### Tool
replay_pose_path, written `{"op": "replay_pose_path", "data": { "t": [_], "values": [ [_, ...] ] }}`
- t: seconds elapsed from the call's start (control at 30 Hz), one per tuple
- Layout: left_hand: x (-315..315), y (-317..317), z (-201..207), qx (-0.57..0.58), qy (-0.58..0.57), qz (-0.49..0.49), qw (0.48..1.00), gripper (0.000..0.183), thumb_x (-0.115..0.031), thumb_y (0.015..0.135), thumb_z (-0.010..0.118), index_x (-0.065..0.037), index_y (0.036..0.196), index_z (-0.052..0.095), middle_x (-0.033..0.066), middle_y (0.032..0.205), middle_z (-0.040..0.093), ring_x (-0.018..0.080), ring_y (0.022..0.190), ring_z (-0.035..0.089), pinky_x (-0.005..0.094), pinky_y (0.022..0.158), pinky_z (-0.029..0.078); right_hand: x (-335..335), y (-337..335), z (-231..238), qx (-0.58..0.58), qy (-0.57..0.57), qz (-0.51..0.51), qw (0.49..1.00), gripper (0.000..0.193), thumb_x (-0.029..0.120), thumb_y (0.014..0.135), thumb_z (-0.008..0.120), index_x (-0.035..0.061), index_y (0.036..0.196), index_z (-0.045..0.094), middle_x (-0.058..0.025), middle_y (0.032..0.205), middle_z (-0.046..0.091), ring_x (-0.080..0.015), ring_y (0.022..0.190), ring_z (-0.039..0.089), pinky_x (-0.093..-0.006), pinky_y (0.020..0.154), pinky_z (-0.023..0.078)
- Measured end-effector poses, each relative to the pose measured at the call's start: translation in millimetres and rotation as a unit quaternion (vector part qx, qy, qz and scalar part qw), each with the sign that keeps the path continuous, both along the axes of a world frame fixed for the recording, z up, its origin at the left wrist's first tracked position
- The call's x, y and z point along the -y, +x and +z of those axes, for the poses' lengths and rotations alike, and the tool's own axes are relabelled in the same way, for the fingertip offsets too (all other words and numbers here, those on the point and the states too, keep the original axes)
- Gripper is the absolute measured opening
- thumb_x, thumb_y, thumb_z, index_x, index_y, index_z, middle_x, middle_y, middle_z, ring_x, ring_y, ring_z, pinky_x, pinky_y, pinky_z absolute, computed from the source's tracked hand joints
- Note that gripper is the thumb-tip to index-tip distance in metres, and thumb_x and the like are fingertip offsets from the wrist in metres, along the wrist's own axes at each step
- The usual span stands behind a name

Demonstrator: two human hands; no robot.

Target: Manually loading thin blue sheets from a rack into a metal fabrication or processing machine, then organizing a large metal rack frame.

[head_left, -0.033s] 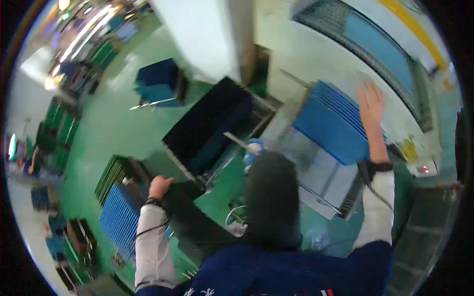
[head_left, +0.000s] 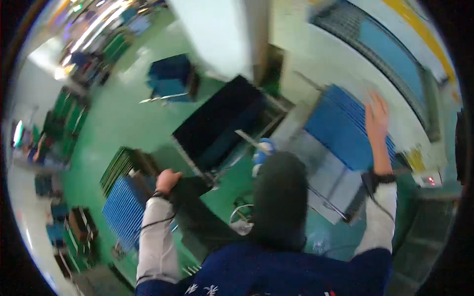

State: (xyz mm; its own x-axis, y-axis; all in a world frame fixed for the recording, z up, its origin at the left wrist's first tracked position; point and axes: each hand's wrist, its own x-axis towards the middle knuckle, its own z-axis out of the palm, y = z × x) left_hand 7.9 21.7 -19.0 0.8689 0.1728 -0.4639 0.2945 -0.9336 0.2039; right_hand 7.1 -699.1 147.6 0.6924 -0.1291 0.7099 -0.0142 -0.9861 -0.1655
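My left hand (head_left: 169,181) rests at my bent left knee, closed with its fingers curled and largely hidden; nothing shows in it. My right hand (head_left: 377,116) is stretched out at the right, fingers straight, somewhat blurred. It hovers over or rests at the far right edge of a stack of blue flat panels (head_left: 336,126); I cannot tell whether it touches. Beneath that stack, a grey surface (head_left: 323,190) with a metal bar along its near side stands right of my knee. Beside my left forearm is a stack of blue ribbed panels (head_left: 123,209).
A dark rectangular panel or rack (head_left: 219,123) lies ahead of me. Behind the left blue stack are green panels (head_left: 118,167). Another dark blue stack (head_left: 170,76) stands farther off. A white pillar (head_left: 215,37) rises ahead; a small box with red digits (head_left: 427,179) sits at right.
The whole view has shifted, so the surroundings sit farther right and slightly lower. Both hands keep nearly the same places, the left at the knee and the right by the blue stack.
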Motion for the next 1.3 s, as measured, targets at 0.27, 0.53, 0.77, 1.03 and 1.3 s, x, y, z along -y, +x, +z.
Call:
{"op": "replay_pose_path", "data": {
  "t": [0.27, 0.53, 0.77, 1.03, 1.3],
  "values": [
    [14, 3, 21, -0.055, 0.025, 0.047, 0.997, 0.057, -0.05, 0.077, 0.061, 0.0, 0.104, 0.067, 0.0217, 0.107, 0.065, 0.0382, 0.102, 0.06, 0.0444, 0.089, 0.047, -23, -56, -95, -0.171, -0.061, -0.052, 0.982, 0.052, 0.023, 0.091, 0.052, 0.0056, 0.139, 0.042, -0.0143, 0.148, 0.035, -0.0327, 0.134, 0.035, -0.0454, 0.108, 0.028],
    [12, -6, 11, -0.002, 0.017, 0.055, 0.998, 0.049, -0.042, 0.072, 0.062, -0.001, 0.098, 0.07, 0.0219, 0.104, 0.066, 0.0372, 0.099, 0.062, 0.0426, 0.087, 0.049, -28, -58, -104, -0.161, -0.084, -0.07, 0.981, 0.052, 0.018, 0.09, 0.052, 0.0065, 0.14, 0.04, -0.0136, 0.143, 0.039, -0.0334, 0.129, 0.039, -0.0454, 0.105, 0.031],
    [-1, -9, -5, -0.013, 0.014, 0.073, 0.997, 0.055, -0.049, 0.074, 0.063, -0.001, 0.101, 0.068, 0.021, 0.107, 0.065, 0.0368, 0.101, 0.061, 0.0432, 0.087, 0.049, -8, -45, -109, -0.194, -0.065, -0.065, 0.977, 0.039, 0.014, 0.09, 0.053, 0.0016, 0.127, 0.049, -0.0185, 0.125, 0.05, -0.0359, 0.119, 0.045, -0.0459, 0.1, 0.036],
    [15, -2, 23, -0.037, -0.006, 0.092, 0.995, 0.041, -0.037, 0.071, 0.064, -0.004, 0.095, 0.071, 0.018, 0.103, 0.067, 0.0345, 0.096, 0.064, 0.0406, 0.083, 0.051, 37, -26, -140, -0.225, 0.037, -0.087, 0.97, 0.036, 0.017, 0.094, 0.051, 0.0002, 0.126, 0.047, -0.0189, 0.123, 0.056, -0.0353, 0.112, 0.054, -0.0415, 0.094, 0.042],
    [14, -8, 19, -0.012, 0.004, 0.098, 0.995, 0.039, -0.034, 0.071, 0.063, -0.004, 0.094, 0.071, 0.0177, 0.101, 0.068, 0.0337, 0.095, 0.065, 0.04, 0.082, 0.051, 35, -13, -129, -0.304, -0.005, -0.116, 0.946, 0.039, 0.018, 0.091, 0.056, 0.0001, 0.126, 0.052, -0.0208, 0.121, 0.059, -0.0365, 0.11, 0.056, -0.042, 0.09, 0.045]
  ]
}}
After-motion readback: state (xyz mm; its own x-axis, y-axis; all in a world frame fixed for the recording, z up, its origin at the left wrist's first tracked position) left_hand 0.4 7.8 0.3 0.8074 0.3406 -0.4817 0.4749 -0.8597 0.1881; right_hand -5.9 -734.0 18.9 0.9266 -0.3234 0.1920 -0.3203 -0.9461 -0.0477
